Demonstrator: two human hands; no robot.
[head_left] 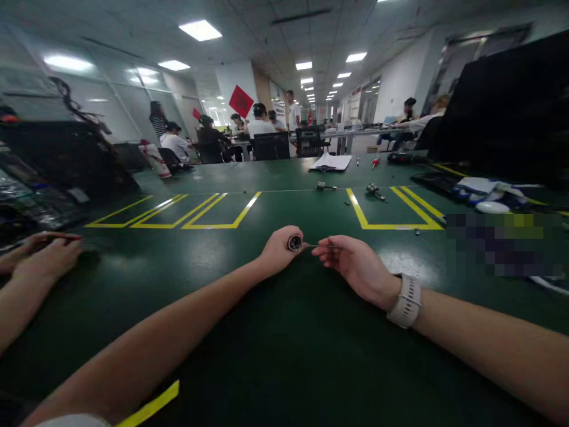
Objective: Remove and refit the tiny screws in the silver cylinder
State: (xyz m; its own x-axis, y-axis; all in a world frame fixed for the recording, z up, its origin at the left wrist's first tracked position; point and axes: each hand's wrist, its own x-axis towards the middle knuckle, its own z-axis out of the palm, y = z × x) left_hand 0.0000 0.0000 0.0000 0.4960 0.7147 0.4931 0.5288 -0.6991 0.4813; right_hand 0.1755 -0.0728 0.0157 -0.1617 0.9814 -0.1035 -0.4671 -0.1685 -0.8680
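Note:
My left hand is closed around a round metal part, whose hollow dark end faces me. Pinched in the fingers of my right hand is a thin metal rod, pointing left towards the round part. Its tip is too small to tell whether it touches the part or the left fingers. Both hands are just above the green table, close together, and the right wrist wears a light watch strap.
Yellow tape outlines mark the table. Metal parts with shafts lie beyond my hands, near a clipboard with papers. Another person's hands are at the left edge. A dark monitor stands at right; people sit behind.

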